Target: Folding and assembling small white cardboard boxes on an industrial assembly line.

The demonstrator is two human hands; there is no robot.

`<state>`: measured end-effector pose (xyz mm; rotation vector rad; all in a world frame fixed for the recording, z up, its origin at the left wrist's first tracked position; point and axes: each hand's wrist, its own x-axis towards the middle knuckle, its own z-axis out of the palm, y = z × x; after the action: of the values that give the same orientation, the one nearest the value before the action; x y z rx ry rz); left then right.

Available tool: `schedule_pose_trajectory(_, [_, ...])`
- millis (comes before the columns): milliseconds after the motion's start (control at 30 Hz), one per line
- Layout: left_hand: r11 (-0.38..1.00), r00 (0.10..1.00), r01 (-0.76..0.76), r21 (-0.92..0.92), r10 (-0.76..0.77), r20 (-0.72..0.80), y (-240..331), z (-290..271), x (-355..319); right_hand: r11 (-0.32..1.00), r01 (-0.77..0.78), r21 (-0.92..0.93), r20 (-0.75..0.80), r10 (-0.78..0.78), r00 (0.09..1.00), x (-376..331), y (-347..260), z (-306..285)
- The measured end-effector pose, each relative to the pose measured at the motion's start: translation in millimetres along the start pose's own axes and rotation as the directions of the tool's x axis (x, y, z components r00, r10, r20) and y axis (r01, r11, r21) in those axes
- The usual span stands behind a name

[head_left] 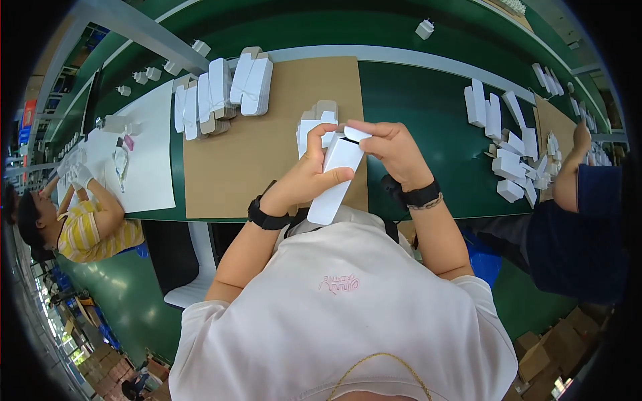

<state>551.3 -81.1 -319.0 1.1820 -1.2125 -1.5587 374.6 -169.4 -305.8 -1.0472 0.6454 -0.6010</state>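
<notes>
A long, narrow white carton (pixel 329 194) is held over the cardboard sheet, just in front of my body. My left hand (pixel 301 175) wraps round it, thumb on the near face and fingers at the far edge. At its upper end, the fingers of my right hand (pixel 398 154) pinch a small end flap (pixel 356 134). A dark gap shows beneath that flap, so this end is partly open. Directly beyond my left hand lies a small stack of flat white cartons (pixel 326 110), partly covered by the hand and the carton.
Tied bundles of flattened cartons (pixel 253 83) lie at the far left of the brown cardboard sheet (pixel 227 167). Several white boxes (pixel 510 164) are heaped at right beside a person's arm (pixel 568 164). Another person in yellow stripes (pixel 90 230) works at left. White plug adapters (pixel 424 29) stand beyond.
</notes>
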Motion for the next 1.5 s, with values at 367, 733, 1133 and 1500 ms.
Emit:
schedule_pose_trajectory(367, [0.998,0.998,0.033,0.058,-0.030,-0.056,7,3,5,0.993,0.082,-0.091,0.029,-0.079,0.996,-10,6,6])
schedule_pose_trajectory(733, [0.561,0.822,0.296,0.773,0.262,-0.505,-73,-39,12,0.790,0.569,-0.226,-0.840,-0.454,0.296,-36,-12,-156])
schedule_pose_trajectory(1133, [0.858,0.867,0.205,0.471,0.064,-0.494,-28,-9,7,0.869,0.041,-0.493,-0.213,-0.167,0.963,13,50,14])
schedule_pose_trajectory(1500, [0.915,0.809,-0.037,0.401,0.263,-0.525,-20,14,4,0.874,0.025,-0.484,-0.253,-0.168,0.953,12,41,27])
